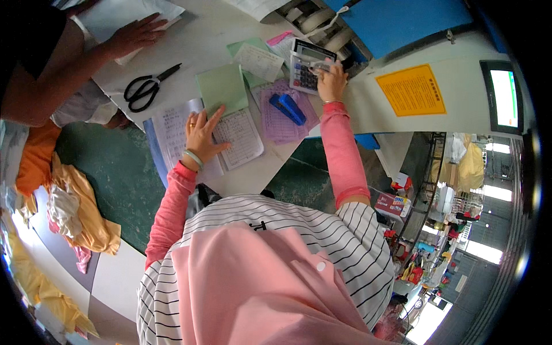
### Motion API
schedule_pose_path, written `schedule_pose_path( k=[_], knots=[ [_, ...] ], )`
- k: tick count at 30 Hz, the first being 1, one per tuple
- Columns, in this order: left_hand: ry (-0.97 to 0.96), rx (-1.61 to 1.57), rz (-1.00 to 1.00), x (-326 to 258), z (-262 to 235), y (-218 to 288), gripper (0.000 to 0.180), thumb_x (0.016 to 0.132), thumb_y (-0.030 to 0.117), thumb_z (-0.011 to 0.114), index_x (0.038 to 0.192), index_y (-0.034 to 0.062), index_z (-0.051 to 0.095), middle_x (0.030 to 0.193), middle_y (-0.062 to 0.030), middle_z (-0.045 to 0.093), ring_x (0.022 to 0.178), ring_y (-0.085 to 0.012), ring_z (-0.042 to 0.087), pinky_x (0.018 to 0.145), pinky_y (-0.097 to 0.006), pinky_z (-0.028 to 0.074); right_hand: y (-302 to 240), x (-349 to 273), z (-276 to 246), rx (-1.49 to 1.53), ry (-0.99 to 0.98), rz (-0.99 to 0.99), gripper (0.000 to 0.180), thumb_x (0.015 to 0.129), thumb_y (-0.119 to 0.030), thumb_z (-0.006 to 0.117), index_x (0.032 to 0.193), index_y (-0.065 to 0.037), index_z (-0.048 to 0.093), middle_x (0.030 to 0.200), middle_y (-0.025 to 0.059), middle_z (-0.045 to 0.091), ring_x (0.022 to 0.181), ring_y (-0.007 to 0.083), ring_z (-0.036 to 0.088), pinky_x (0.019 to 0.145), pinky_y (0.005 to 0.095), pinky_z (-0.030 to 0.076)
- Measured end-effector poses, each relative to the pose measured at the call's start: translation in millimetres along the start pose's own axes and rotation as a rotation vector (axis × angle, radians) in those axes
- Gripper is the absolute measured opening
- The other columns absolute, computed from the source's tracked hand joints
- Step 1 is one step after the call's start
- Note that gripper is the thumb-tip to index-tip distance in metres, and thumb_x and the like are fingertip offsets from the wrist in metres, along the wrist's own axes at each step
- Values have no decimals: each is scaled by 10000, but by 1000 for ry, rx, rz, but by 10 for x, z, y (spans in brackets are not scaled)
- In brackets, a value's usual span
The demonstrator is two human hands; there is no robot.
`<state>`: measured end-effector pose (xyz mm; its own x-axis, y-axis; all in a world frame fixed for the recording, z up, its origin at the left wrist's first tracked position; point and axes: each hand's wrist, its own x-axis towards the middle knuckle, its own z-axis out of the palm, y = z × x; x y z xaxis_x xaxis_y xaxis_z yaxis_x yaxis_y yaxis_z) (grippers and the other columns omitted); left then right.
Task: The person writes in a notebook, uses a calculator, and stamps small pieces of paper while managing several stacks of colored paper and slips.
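My left hand (pixel 202 138) lies with fingers spread across an open notebook (pixel 172 127) with handwritten lines and a pad of ruled forms (pixel 240 138). The pad's green cover sheet (pixel 222 87) is folded up beyond my fingertips. My right hand (pixel 332 83) is over the calculator (pixel 303 73), fingers curled near its keys. A small shiny, pale thing shows at those fingers, too blurred to name. Between my hands, a blue stapler (pixel 287 109) rests on purple slips (pixel 276 127). Black-handled scissors (pixel 148 89) lie on the table at left.
At the upper left, another person's hand (pixel 137 37) rests on a pale plastic packet (pixel 109 23). A yellow notice (pixel 411 91) and a screen (pixel 505 98) are at right. Orange cloth (pixel 86 207) lies at the lower left, and a red box (pixel 391 204) stands right of me.
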<state>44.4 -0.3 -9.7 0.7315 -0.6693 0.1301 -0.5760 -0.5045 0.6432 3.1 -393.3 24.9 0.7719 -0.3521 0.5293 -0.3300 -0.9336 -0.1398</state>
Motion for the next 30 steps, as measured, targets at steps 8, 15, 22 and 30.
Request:
schedule_pose_path(
  k=[8,15,22,30],
  knots=[
    [-6,30,-45,-8,12,-7,977,495,271,808,1351,294,336,1175,-149,424,1162,-426,321,1019,-506,177,176,10,-163,270,-27,3,202,802,-75,506,864,-151,683,1142,79,519,1163,276,413,964,453,326],
    [24,16,-33,-17,-8,50,979,486,274,810,1348,275,346,1192,-168,409,1173,-447,306,1016,-512,180,449,-186,-95,259,28,63,149,784,-73,542,896,-43,634,1071,87,568,1056,286,486,913,391,373],
    [-31,-8,-24,9,-28,30,997,474,274,810,1354,274,341,1190,-170,411,1168,-404,333,1020,-492,189,265,-184,-226,-195,-67,-5,151,766,-95,545,758,-104,696,1151,24,539,1136,254,430,961,440,304],
    [16,40,-33,-29,-44,73,977,482,272,804,1344,276,344,1167,-158,427,1148,-359,367,1043,-483,163,-131,-269,-269,114,-55,-175,271,728,-76,527,809,-247,720,1233,5,490,1182,297,380,1024,490,219]
  ],
)
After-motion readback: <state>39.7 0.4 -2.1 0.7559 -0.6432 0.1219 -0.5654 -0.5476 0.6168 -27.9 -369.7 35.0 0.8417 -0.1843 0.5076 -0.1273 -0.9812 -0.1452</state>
